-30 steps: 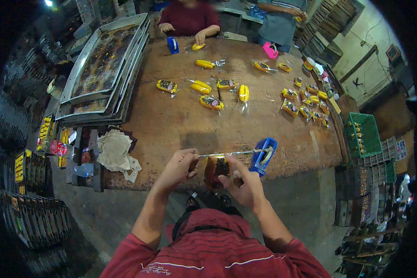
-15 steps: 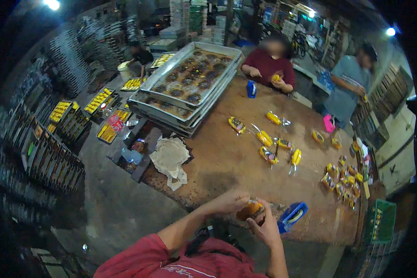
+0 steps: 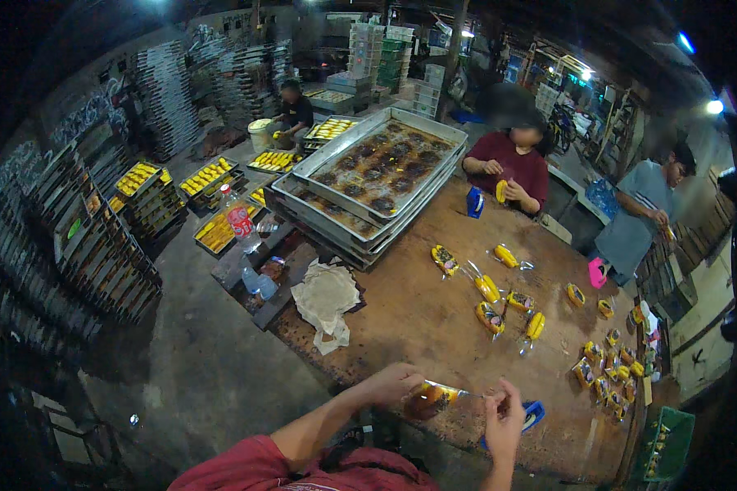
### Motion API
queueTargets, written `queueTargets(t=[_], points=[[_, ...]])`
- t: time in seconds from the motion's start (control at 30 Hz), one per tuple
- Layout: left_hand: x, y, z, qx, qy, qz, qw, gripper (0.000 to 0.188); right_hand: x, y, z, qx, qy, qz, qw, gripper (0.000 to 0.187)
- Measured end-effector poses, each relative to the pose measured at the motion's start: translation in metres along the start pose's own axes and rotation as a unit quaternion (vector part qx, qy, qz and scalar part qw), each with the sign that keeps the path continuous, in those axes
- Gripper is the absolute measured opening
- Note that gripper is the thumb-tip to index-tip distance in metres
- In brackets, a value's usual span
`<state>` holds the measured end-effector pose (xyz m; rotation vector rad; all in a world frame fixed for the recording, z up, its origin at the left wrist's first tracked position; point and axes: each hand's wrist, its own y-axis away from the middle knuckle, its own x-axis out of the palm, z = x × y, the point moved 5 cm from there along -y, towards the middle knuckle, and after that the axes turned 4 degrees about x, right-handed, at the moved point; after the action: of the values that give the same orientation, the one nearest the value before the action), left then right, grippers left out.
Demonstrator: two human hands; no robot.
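Note:
At the table's near edge, my left hand (image 3: 395, 385) is closed on one end of a bread roll in clear wrapping (image 3: 432, 399), brown with a yellow patch. On its other side, my right hand (image 3: 504, 419) has its fingers pinched at the thin stretched end of the clear film. Partly behind the right hand stands a blue tape dispenser (image 3: 534, 416). Farther up the table lie several wrapped yellow rolls (image 3: 487, 288), some with dark topping.
Stacked metal trays (image 3: 377, 168) and a crumpled cloth (image 3: 325, 296) occupy the table's left side. A pile of wrapped rolls (image 3: 610, 372) lies at right, above a green crate (image 3: 670, 442). Across the table, one person (image 3: 516, 168) holds a roll; another person (image 3: 643, 209) stands farther right.
My right hand has moved right, away from the roll's body, drawing the film end out. My left hand has shifted slightly left and down. The whole view has tilted upward.

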<state>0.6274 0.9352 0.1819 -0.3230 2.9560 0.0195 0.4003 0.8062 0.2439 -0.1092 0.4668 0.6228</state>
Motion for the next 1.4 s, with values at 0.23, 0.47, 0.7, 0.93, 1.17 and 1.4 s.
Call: queueTargets(t=[0.23, 0.47, 0.7, 0.93, 1.17, 1.4], points=[[-0.013, 0.011, -0.003, -0.005, 0.103, -0.031, 0.994, 0.029, -0.008, -0.012, 0.016, -0.217, 0.265, -0.015, 0.940, 0.042], [-0.006, 0.009, 0.011, 0.004, 0.172, -0.021, 0.985, 0.028, -0.015, -0.012, 0.003, -0.191, 0.218, 0.057, 0.955, 0.015], [0.011, 0.004, 0.033, -0.062, 0.187, -0.105, 0.975, 0.019, -0.018, -0.016, -0.010, -0.112, 0.212, 0.042, 0.970, 0.025], [0.045, -0.001, -0.005, 0.113, 0.057, -0.044, 0.991, 0.051, -0.020, -0.024, -0.020, -0.075, 0.159, 0.062, 0.983, 0.032], [0.048, -0.007, 0.006, -0.129, 0.320, 0.070, 0.936, 0.035, -0.028, -0.027, -0.051, 0.074, 0.057, 0.109, 0.990, 0.027], [0.040, -0.018, 0.022, -0.095, 0.294, 0.047, 0.950, 0.036, -0.030, -0.019, -0.036, 0.019, -0.053, 0.014, 0.998, 0.017]])
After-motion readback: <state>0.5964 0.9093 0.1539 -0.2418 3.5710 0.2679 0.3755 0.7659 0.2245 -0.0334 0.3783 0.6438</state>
